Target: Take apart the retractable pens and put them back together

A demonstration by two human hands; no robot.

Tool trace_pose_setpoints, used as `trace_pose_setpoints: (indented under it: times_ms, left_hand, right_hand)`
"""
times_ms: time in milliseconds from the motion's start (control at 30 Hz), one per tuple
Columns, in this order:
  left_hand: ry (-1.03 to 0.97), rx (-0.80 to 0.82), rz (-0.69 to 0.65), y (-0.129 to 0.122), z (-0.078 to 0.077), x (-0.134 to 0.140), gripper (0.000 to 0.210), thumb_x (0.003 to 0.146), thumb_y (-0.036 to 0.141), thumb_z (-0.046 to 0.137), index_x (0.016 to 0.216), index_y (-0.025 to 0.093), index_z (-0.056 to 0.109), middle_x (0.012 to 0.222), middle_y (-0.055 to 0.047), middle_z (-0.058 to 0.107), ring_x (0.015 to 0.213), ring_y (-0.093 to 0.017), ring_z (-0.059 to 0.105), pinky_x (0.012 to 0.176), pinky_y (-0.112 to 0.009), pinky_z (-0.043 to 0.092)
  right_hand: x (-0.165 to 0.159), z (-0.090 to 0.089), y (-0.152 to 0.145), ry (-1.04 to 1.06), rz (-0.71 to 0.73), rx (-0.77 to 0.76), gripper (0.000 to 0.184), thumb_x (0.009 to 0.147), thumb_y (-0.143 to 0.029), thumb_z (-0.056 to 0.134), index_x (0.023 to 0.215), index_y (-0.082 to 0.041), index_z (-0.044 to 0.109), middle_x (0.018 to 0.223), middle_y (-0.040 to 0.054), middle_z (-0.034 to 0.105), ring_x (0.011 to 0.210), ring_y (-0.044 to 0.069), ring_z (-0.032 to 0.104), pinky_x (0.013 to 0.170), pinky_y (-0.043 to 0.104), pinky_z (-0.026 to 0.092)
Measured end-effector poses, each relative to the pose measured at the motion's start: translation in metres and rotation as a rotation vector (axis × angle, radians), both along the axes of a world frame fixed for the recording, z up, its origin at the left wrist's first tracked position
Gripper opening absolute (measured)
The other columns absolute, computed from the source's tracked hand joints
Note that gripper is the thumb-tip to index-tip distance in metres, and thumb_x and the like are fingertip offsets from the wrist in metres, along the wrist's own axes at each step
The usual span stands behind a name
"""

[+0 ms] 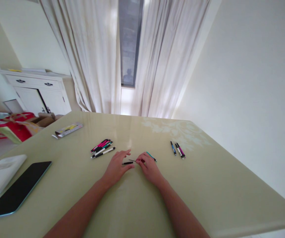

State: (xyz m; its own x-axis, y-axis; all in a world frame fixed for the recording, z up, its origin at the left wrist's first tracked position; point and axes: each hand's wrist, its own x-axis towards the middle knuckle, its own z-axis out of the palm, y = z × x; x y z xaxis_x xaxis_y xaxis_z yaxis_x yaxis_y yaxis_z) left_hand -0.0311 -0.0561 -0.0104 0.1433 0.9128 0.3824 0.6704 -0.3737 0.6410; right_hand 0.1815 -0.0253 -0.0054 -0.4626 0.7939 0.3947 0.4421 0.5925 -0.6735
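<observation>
At a pale bench (132, 211), a person's right hand (149, 166) grips a thin rod (132, 160) in pinched fingers. The left hand (116, 167), fingers parted, frames a black part (127, 163); a teal part (152, 156) lies just past the right, piled pens (105, 147) farther left.

Your right hand (148, 165) makes a pinch. Just left of this pinch, your left hand (116, 168) has its thumb (127, 167) standing away from its fingers (124, 153). From the grip back toward you, your left forearm (83, 206) and right forearm (178, 206) spread outward, both bare.
</observation>
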Motion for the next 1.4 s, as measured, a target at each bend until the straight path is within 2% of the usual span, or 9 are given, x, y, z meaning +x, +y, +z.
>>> trace_pose_setpoints:
  times_ms: [33, 133, 200, 467, 867, 1033, 1233, 1300, 1400]
  left_hand:
    - [0.026, -0.005, 0.0, 0.0, -0.001, -0.001, 0.054, 0.085, 0.04, 0.075, 0.135, 0.023, 0.062, 0.123, -0.01, 0.07, 0.11, -0.028, 0.06, 0.102, -0.044, 0.043]
    - [0.119, -0.054, -0.055, 0.001, -0.002, -0.002, 0.022, 0.09, 0.035, 0.068, 0.108, 0.024, 0.075, 0.113, -0.008, 0.073, 0.108, -0.028, 0.061, 0.099, -0.043, 0.043]
    - [0.102, -0.071, -0.062, 0.002, 0.0, -0.002, 0.018, 0.095, 0.032, 0.06, 0.095, 0.023, 0.075, 0.103, -0.008, 0.074, 0.101, -0.026, 0.063, 0.095, -0.041, 0.044]
    - [-0.199, -0.064, -0.086, 0.0, 0.014, -0.001, 0.03, 0.101, 0.034, 0.042, 0.109, 0.021, 0.068, 0.106, -0.007, 0.072, 0.099, -0.022, 0.065, 0.091, -0.034, 0.049]
    - [-0.047, -0.062, -0.195, -0.005, 0.011, 0.001, 0.022, 0.099, 0.028, 0.052, 0.104, 0.023, 0.073, 0.099, -0.006, 0.068, 0.096, -0.02, 0.063, 0.09, -0.032, 0.048]
    - [-0.111, -0.028, -0.123, -0.004, 0.013, 0.002, 0.019, 0.099, 0.027, 0.05, 0.098, 0.02, 0.068, 0.098, -0.006, 0.067, 0.093, -0.02, 0.062, 0.086, -0.032, 0.048]
    - [-0.082, -0.051, -0.228, -0.007, 0.013, 0.003, 0.02, 0.099, 0.027, 0.053, 0.103, 0.022, 0.071, 0.097, -0.005, 0.067, 0.094, -0.02, 0.062, 0.087, -0.031, 0.047]
    - [-0.067, -0.038, -0.202, -0.006, 0.011, 0.004, 0.02, 0.1, 0.026, 0.05, 0.101, 0.021, 0.069, 0.098, -0.005, 0.066, 0.094, -0.02, 0.061, 0.087, -0.032, 0.047]
    - [-0.061, -0.02, -0.144, -0.003, 0.006, 0.003, 0.019, 0.101, 0.026, 0.048, 0.101, 0.021, 0.066, 0.1, -0.006, 0.066, 0.094, -0.021, 0.061, 0.088, -0.032, 0.047]
  right_hand:
    - [0.001, 0.0, 0.001, 0.008, -0.024, 0.0, 0.011, 0.098, -0.017, 0.059, 0.089, -0.019, 0.066, 0.092, 0.0036, 0.062, 0.087, 0.017, 0.06, 0.081, 0.028, 0.047]
    - [0.005, -0.001, 0.005, 0.02, -0.084, -0.009, 0.011, 0.099, -0.02, 0.058, 0.09, -0.02, 0.065, 0.092, 0.0032, 0.062, 0.084, 0.016, 0.06, 0.079, 0.028, 0.046]
    - [0.006, -0.001, 0.006, 0.022, -0.098, -0.014, 0.011, 0.099, -0.021, 0.057, 0.091, -0.02, 0.064, 0.093, 0.0034, 0.062, 0.084, 0.016, 0.06, 0.08, 0.028, 0.046]
    - [0.006, 0.001, 0.004, -0.011, -0.076, -0.009, 0.011, 0.098, -0.02, 0.057, 0.089, -0.02, 0.064, 0.092, 0.0038, 0.061, 0.084, 0.017, 0.06, 0.079, 0.028, 0.046]
    - [0.0, 0.004, -0.002, 0.012, -0.016, -0.016, 0.009, 0.095, -0.019, 0.064, 0.087, -0.02, 0.069, 0.09, 0.0024, 0.063, 0.084, 0.016, 0.06, 0.08, 0.028, 0.047]
    - [0.0, 0.006, -0.004, 0.045, -0.026, -0.019, 0.01, 0.096, -0.025, 0.064, 0.088, -0.02, 0.069, 0.089, 0.0034, 0.065, 0.084, 0.017, 0.061, 0.079, 0.029, 0.048]
    - [-0.001, 0.006, -0.005, 0.007, 0.026, -0.015, 0.016, 0.096, -0.029, 0.066, 0.083, -0.021, 0.07, 0.087, 0.0031, 0.068, 0.087, 0.018, 0.062, 0.082, 0.03, 0.048]
    - [0.003, 0.004, 0.0, 0.03, -0.026, -0.033, 0.012, 0.096, -0.031, 0.065, 0.093, -0.021, 0.071, 0.093, 0.0039, 0.069, 0.087, 0.018, 0.063, 0.082, 0.03, 0.049]
    - [0.018, -0.004, 0.013, 0.052, -0.282, -0.027, 0.019, 0.095, -0.031, 0.064, 0.109, -0.019, 0.07, 0.105, 0.0083, 0.068, 0.089, 0.02, 0.063, 0.084, 0.034, 0.05]
